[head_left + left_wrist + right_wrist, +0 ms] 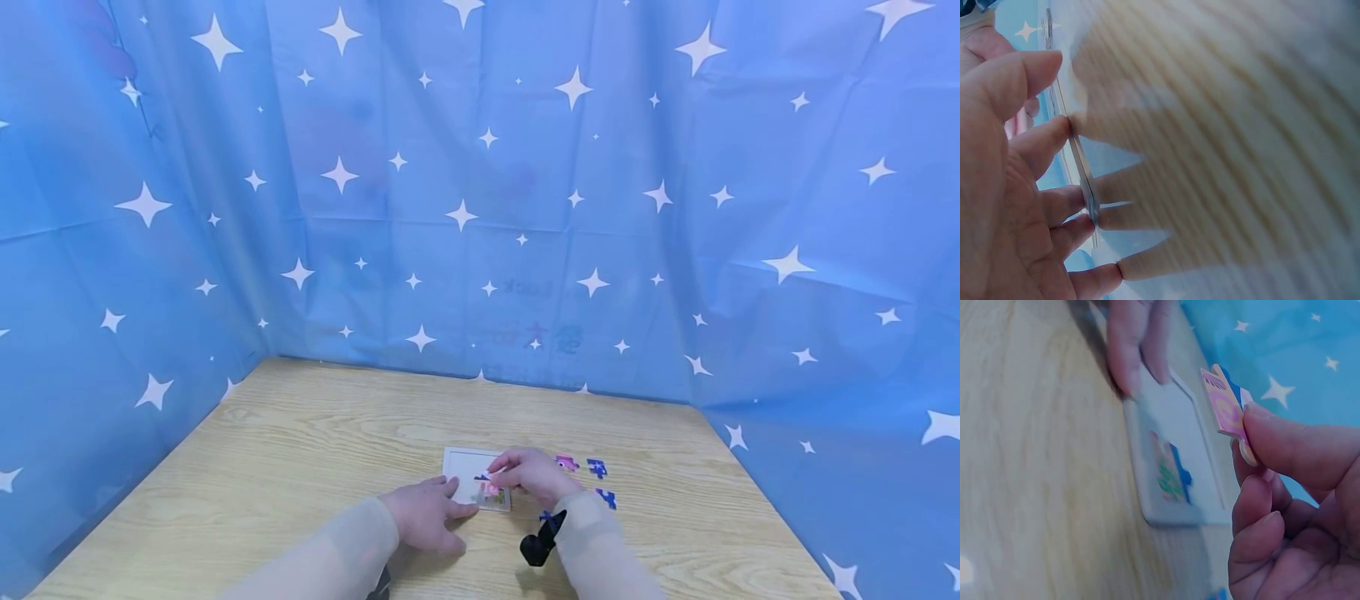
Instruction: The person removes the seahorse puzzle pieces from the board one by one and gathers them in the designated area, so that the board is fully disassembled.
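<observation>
A white puzzle tray [461,468] lies flat on the wooden table. My left hand [427,515] rests at its near left side, fingers spread, with fingertips on the tray's edge in the left wrist view. Over the tray's right part, my right hand [531,473] pinches a pink and blue jigsaw piece [1224,407] between thumb and index finger, held tilted above the tray. Another jigsaw piece [1171,472], with green and blue print, lies inside the tray at its near right corner.
Right of the tray lie several loose jigsaw pieces: a pink one [566,462], a blue one [597,468] and another blue one [607,498]. A blue curtain [465,250] with white stars surrounds the table [330,442] behind and at both sides.
</observation>
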`<action>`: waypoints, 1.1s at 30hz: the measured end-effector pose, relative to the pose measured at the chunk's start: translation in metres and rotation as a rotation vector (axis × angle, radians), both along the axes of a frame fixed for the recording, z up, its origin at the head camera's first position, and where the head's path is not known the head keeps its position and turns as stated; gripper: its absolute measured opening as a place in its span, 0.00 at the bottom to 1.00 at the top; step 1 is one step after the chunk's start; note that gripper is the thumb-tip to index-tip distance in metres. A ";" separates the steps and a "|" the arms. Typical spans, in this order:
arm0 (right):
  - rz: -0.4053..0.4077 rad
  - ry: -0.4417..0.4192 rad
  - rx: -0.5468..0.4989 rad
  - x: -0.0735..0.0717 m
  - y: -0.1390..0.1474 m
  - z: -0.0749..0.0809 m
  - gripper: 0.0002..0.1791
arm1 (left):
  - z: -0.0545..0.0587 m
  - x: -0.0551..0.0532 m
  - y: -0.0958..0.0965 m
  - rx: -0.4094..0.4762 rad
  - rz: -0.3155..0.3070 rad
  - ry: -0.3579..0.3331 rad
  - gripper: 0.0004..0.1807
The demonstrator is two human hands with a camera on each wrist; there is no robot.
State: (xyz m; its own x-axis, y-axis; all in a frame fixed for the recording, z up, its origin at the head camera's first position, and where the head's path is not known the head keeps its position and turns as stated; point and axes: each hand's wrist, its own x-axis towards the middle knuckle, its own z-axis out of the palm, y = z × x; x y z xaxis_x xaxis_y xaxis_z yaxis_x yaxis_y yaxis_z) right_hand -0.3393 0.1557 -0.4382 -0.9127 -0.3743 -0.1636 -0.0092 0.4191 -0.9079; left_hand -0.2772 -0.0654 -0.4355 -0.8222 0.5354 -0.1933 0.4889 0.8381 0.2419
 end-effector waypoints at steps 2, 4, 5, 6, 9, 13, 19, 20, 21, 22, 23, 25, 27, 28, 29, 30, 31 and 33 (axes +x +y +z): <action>0.007 -0.005 -0.013 0.000 0.008 0.003 0.09 | 0.001 0.001 0.000 0.004 0.006 -0.003 0.31; 0.015 -0.005 -0.010 0.001 0.017 0.005 0.09 | 0.001 0.001 0.000 0.007 0.013 -0.010 0.31; 0.015 -0.006 -0.007 0.001 0.022 0.005 0.09 | 0.002 0.002 0.000 0.008 0.016 -0.011 0.32; 0.012 0.001 0.002 0.001 0.027 0.005 0.10 | 0.002 0.002 0.000 0.010 0.018 -0.012 0.32; -0.020 0.010 0.047 0.003 0.042 0.003 0.11 | 0.002 0.002 0.000 0.012 0.024 -0.017 0.31; -0.080 0.006 0.101 0.005 0.061 0.000 0.11 | 0.002 0.002 0.000 0.012 0.027 -0.025 0.31; -0.062 0.016 0.177 0.008 0.089 0.000 0.10 | 0.004 0.003 0.000 0.016 0.024 -0.032 0.31; -0.054 0.011 0.187 0.009 0.093 0.000 0.10 | 0.004 0.004 0.000 0.016 0.024 -0.032 0.31; -0.051 0.011 0.194 0.009 0.097 0.000 0.10 | 0.005 0.004 0.000 0.016 0.025 -0.034 0.31; -0.058 0.008 0.208 0.011 0.101 0.001 0.10 | 0.005 0.004 0.000 0.016 0.025 -0.033 0.31; -0.065 0.006 0.220 0.011 0.104 0.000 0.10 | 0.006 0.004 0.000 0.015 0.025 -0.032 0.32; -0.105 -0.007 0.249 0.013 0.110 -0.001 0.10 | 0.006 0.004 0.000 0.013 0.028 -0.034 0.32; -0.139 -0.015 0.275 0.014 0.115 -0.002 0.10 | 0.005 0.004 0.000 0.012 0.029 -0.036 0.32; -0.146 -0.018 0.286 0.015 0.117 -0.003 0.10 | 0.005 0.004 0.000 0.012 0.029 -0.038 0.32; -0.143 -0.019 0.288 0.016 0.119 -0.004 0.10 | 0.005 0.003 0.000 0.011 0.028 -0.040 0.32; -0.139 -0.021 0.290 0.017 0.122 -0.004 0.09 | 0.006 0.004 0.000 0.012 0.030 -0.042 0.32; -0.128 -0.020 0.290 0.018 0.124 -0.004 0.09 | 0.006 0.004 0.000 0.013 0.031 -0.045 0.32; -0.107 -0.016 0.292 0.020 0.127 -0.004 0.09 | 0.007 0.004 0.000 0.014 0.031 -0.049 0.31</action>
State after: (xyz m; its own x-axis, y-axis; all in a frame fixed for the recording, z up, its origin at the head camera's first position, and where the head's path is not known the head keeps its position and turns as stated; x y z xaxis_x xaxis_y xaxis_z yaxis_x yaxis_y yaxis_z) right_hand -0.3198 0.2829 -0.4423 -0.9407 -0.2118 -0.2651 0.0625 0.6598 -0.7489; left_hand -0.2731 -0.0650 -0.4287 -0.8278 0.5131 -0.2268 0.4503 0.8489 0.2766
